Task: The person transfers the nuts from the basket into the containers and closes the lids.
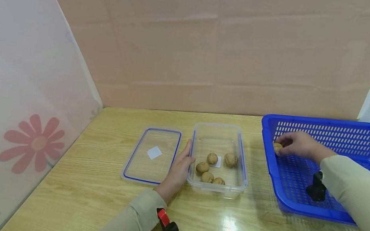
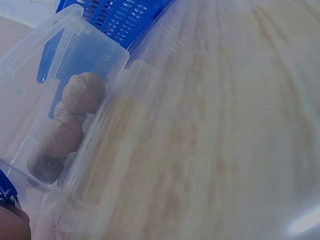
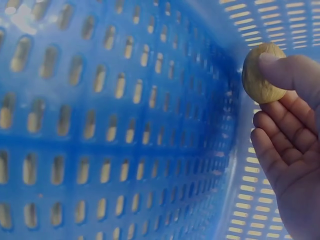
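A clear plastic container point(image 1: 215, 189) with several walnuts point(image 1: 231, 159) on its bottom stands on the table. My left hand point(image 1: 178, 171) lies along the container's left wall, its fingers stretched forward and the thumb touching the rim. In the left wrist view only a bit of the thumb point(image 2: 12, 225) shows, near the container's corner. Inside the blue basket point(image 1: 272, 170), by its left wall, my right hand point(image 1: 298, 144) pinches a walnut point(image 3: 262, 75) between thumb and fingers. The right wrist view shows this walnut raised off the basket's slotted surface.
Left of the container lies its clear lid point(image 1: 142, 157) with a blue seal, flat on the wooden table point(image 1: 88, 173). The basket's raised rim stands to the right of the container, with a strip of table between them. A draped cloth point(image 1: 180, 50) rises behind the table.
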A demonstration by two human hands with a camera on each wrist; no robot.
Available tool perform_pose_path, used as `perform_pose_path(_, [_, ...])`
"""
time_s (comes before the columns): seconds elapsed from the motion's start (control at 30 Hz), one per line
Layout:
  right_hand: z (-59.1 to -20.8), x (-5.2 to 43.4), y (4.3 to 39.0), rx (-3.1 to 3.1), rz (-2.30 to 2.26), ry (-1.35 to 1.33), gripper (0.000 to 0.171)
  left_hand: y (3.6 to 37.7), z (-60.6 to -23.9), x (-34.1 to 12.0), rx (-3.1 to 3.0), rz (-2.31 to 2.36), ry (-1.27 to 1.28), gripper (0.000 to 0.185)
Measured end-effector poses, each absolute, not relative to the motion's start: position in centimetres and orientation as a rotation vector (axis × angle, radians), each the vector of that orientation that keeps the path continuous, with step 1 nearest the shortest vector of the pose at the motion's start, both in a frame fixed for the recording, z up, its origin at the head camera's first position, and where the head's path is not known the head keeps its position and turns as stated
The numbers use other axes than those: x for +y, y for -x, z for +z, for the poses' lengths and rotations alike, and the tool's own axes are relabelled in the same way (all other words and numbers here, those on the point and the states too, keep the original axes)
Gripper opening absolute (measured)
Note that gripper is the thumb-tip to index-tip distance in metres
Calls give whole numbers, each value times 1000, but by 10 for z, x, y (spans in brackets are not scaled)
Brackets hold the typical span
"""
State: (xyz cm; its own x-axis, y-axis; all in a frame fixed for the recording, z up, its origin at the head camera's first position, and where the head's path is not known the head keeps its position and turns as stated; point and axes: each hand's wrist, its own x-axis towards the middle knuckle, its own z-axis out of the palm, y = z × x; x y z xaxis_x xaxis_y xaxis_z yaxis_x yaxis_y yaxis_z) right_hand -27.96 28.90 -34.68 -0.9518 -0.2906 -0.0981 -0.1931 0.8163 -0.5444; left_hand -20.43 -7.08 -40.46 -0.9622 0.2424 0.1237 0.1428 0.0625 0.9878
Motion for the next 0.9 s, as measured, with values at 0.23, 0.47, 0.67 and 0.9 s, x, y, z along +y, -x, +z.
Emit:
perform_pose_path(0.23, [-339,287,279,2854,-866,350,41,204,-404,-70,2228,2071,-407,57])
perform_pose_path(0.47, [-325,282,275,2895,-909,316,37,204,-404,-70,2227,2058,-407,57])
perform_pose_path(0.67, [-312,283,271,2895,-1036,291,39,204,-405,-70,2213,2053,-406,57])
perform_pose_path(0.9, [-303,285,269,2865,-1269,271,29,205,-406,-70,2223,2045,-407,57])
